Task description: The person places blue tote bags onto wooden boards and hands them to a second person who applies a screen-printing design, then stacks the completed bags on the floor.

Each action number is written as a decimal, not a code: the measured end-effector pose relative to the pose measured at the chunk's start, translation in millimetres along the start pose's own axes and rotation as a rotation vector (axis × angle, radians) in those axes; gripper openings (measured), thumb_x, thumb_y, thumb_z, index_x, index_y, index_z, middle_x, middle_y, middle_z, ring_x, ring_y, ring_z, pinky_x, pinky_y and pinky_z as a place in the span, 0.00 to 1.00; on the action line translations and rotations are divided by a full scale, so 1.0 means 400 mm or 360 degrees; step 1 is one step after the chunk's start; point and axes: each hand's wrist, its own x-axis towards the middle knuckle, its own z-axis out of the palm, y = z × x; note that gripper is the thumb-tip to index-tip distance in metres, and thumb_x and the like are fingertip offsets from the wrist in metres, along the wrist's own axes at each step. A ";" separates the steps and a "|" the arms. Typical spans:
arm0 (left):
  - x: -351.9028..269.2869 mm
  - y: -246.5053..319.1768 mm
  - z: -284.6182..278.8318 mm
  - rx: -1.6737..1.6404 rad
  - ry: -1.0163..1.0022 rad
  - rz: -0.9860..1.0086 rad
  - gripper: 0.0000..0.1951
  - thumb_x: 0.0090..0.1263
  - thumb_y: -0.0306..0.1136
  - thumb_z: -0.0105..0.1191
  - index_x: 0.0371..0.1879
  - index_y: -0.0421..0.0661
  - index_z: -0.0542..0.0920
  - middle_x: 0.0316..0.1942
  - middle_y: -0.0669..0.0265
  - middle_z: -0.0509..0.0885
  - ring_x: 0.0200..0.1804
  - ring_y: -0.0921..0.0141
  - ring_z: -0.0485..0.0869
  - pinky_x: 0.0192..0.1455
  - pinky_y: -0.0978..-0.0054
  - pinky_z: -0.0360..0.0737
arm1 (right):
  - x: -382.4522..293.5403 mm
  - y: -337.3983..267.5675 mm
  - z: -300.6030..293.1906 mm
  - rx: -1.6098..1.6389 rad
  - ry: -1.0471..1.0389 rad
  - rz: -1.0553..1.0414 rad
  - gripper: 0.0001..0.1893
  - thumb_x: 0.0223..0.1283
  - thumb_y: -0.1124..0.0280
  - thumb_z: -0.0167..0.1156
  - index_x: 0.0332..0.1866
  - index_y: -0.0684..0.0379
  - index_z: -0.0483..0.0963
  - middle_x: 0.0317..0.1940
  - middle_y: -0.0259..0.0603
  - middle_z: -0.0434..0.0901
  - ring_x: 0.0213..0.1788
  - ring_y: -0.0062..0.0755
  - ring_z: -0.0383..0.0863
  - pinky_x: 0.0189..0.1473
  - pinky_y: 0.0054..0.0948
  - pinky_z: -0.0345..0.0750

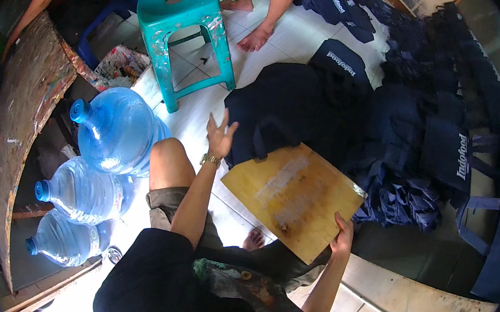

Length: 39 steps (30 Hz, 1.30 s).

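Observation:
My left hand is raised with its fingers spread and holds nothing; a metal-band watch is on its wrist. With my right hand I grip the near right edge of a flat yellowish wooden board. The board is stained and has worn pale patches on its face. Beyond it lies a heap of dark navy cloth, which meets the board's far edge. Whether any cloth wraps under the board is hidden.
A teal plastic stool stands ahead, near another person's bare foot. Large blue water jugs line the left beside a paint-stained wooden table. Piled navy cloth items with white print fill the right. A co-worker's arm shows upper left.

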 end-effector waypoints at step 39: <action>-0.036 -0.088 -0.125 -0.1757 -0.0988 -0.0408 0.18 0.77 0.37 0.50 0.57 0.35 0.74 0.51 0.60 0.83 0.50 0.71 0.81 0.56 0.74 0.76 | 0.155 -0.099 0.354 -0.1095 0.0006 -0.0304 0.18 0.69 0.55 0.58 0.37 0.62 0.79 0.20 0.31 0.73 0.22 0.18 0.71 0.24 0.19 0.68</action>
